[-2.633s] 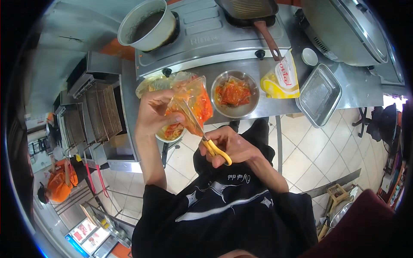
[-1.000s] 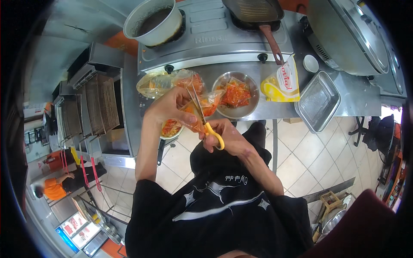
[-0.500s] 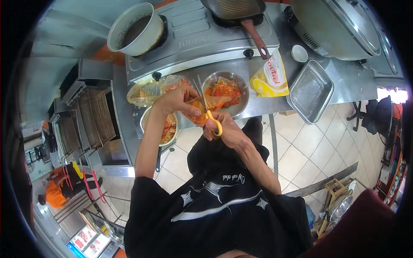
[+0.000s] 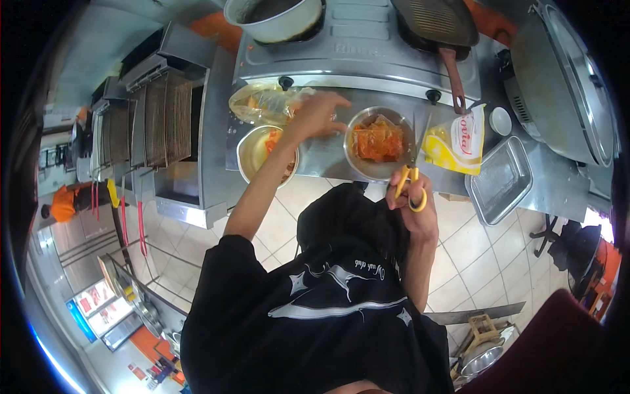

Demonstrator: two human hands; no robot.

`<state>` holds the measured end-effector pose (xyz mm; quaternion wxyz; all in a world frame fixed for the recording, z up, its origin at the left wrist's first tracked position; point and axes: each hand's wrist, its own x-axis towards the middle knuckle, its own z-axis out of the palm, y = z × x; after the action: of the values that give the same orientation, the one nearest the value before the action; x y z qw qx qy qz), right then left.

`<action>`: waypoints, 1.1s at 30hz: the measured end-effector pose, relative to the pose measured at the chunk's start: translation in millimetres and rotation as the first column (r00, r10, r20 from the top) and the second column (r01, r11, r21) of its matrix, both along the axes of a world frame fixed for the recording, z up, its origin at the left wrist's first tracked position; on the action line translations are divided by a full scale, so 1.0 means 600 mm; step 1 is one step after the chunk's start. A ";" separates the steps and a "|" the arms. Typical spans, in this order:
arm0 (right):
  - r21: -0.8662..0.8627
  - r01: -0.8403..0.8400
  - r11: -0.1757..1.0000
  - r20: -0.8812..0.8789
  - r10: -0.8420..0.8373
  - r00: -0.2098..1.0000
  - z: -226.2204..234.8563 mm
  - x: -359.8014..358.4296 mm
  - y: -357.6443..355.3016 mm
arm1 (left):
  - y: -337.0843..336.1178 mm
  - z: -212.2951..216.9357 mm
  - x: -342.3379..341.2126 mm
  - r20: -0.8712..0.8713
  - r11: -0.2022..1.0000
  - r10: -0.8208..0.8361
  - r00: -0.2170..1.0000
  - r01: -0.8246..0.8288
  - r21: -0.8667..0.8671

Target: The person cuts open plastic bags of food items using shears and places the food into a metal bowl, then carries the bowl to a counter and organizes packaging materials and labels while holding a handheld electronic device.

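The person's right grip (image 4: pixel 419 207) is grasping yellow-handled scissors (image 4: pixel 413 168), blades parted, beside the table's (image 4: pixel 321 161) front edge. The left grip (image 4: pixel 319 115) is hovering with fingers spread, released, at a clear plastic bag (image 4: pixel 259 105); whether it is touching cannot be told. Between them, a steel bowl (image 4: pixel 357 169) is holding bagged red-orange food (image 4: pixel 378 141) near the front edge.

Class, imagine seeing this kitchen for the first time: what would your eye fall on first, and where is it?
Probably the yellow-handled scissors, blades apart, in the person's right hand by the near right edge of the steel bowl. The bright orange-red food in clear plastic inside that bowl also stands out. Left of it, the left hand spreads its fingers near a yellowish plastic bag.
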<state>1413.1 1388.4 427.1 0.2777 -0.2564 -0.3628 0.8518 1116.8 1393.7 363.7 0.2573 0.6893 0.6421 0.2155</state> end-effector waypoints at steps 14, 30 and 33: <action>0.066 -0.104 0.992 0.161 0.092 0.983 -0.025 0.025 0.012 | -0.329 -0.120 -0.066 -0.202 0.871 0.459 0.865 -0.483 -0.091; 0.114 -0.162 0.980 0.245 0.131 0.961 -0.009 -0.075 -0.021 | -0.264 0.139 -0.040 0.542 0.606 0.735 0.408 -0.753 -0.256; 0.429 -0.088 0.899 0.299 -0.049 0.953 0.001 -0.139 -0.025 | -0.231 0.146 -0.029 0.559 0.731 0.631 0.538 -0.653 -0.198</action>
<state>1329.5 1373.3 428.0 0.2607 -0.3109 -0.5856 0.7018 1099.2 1255.1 451.5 0.3347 0.3066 0.7315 0.5088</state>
